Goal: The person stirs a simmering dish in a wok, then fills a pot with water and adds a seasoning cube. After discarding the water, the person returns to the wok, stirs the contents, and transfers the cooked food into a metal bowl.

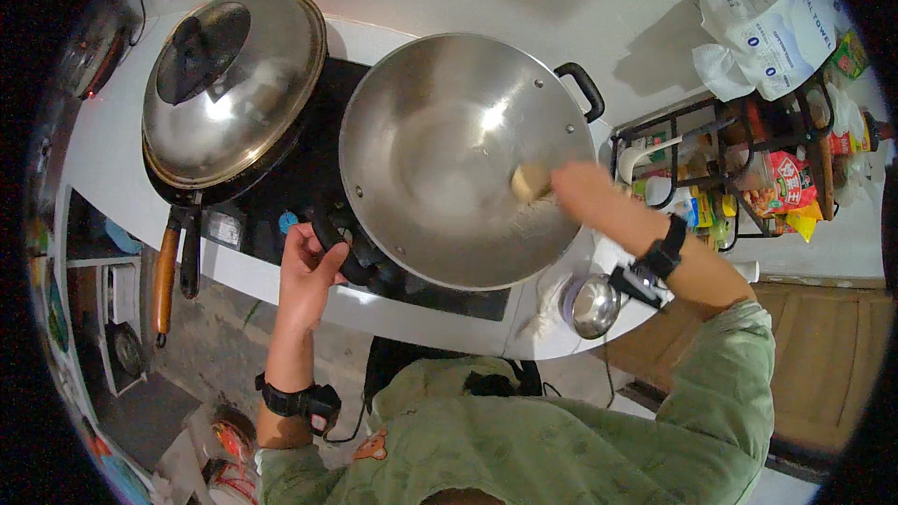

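Observation:
A large stainless steel wok [449, 168] sits on the black cooktop [477, 300]. By its near-left black handle [337, 242] my left hand [309, 259] has hold of it. Inside the bowl, my right hand [582, 189] grips a pale yellow pad [531, 182], perhaps a sponge, against the right inner wall. That hand is blurred, and part of the pad is hidden behind the fingers. A cloudy patch marks the steel at the bottom, with faint streaks below the pad. The wok's other handle [582, 91] points to the far right.
Left of the wok stands a lidded pan [235, 84], its wooden handle [165, 280] jutting past the counter edge. Under my right forearm is a small metal bowl [595, 307]. A black rack [715, 168] with condiments and a facial towel pack [768, 28] stands at right.

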The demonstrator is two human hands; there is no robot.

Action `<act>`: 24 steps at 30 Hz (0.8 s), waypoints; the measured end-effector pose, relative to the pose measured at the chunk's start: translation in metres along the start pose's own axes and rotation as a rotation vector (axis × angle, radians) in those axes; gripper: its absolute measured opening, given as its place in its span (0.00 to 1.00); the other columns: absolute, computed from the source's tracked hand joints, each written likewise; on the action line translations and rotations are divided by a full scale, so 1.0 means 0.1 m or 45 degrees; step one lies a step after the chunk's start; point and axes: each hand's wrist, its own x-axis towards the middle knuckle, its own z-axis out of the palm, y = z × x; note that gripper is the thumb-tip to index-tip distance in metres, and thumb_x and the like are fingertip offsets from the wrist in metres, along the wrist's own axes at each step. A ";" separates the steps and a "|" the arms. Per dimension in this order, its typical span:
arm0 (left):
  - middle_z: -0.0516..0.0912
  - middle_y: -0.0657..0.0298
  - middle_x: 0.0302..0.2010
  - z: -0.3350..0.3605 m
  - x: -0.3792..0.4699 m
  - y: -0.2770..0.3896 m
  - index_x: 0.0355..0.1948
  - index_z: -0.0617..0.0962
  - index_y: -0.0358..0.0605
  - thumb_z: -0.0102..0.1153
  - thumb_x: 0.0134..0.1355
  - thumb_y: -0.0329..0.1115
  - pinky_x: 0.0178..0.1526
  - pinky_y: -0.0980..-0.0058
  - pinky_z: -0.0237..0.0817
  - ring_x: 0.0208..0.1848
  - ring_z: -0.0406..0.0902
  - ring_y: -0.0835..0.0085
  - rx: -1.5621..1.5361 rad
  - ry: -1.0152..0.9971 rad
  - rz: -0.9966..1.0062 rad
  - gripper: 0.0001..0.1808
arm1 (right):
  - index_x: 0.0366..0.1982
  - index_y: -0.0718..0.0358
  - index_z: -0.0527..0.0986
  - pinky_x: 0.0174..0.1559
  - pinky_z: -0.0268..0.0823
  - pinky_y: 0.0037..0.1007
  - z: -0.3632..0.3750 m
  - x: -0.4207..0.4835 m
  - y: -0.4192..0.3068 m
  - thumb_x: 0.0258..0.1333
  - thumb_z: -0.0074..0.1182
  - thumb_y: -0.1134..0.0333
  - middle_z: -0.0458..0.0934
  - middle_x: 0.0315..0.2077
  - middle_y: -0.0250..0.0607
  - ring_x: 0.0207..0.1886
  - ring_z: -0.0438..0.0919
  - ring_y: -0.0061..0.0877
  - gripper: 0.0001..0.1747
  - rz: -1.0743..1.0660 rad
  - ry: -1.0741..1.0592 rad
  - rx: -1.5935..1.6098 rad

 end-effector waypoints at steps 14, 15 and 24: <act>0.75 0.66 0.31 -0.02 0.02 -0.03 0.41 0.65 0.43 0.55 0.54 0.21 0.25 0.84 0.60 0.28 0.70 0.83 -0.031 -0.037 0.023 0.17 | 0.34 0.62 0.77 0.41 0.70 0.40 0.38 0.70 -0.28 0.41 0.54 0.70 0.78 0.33 0.49 0.38 0.78 0.40 0.13 -0.194 0.159 0.500; 0.75 0.67 0.30 -0.02 0.01 -0.03 0.41 0.65 0.43 0.55 0.54 0.21 0.25 0.84 0.60 0.28 0.70 0.83 -0.016 -0.041 0.028 0.17 | 0.35 0.62 0.77 0.41 0.70 0.40 0.35 0.78 -0.26 0.41 0.54 0.69 0.78 0.33 0.49 0.38 0.78 0.40 0.13 -0.143 0.168 0.481; 0.74 0.66 0.31 -0.02 0.07 -0.06 0.41 0.65 0.44 0.56 0.53 0.21 0.25 0.84 0.60 0.28 0.70 0.82 -0.028 -0.067 0.047 0.16 | 0.36 0.60 0.77 0.38 0.68 0.35 0.33 0.62 -0.71 0.43 0.48 0.73 0.78 0.31 0.48 0.36 0.76 0.41 0.14 -0.933 0.175 0.650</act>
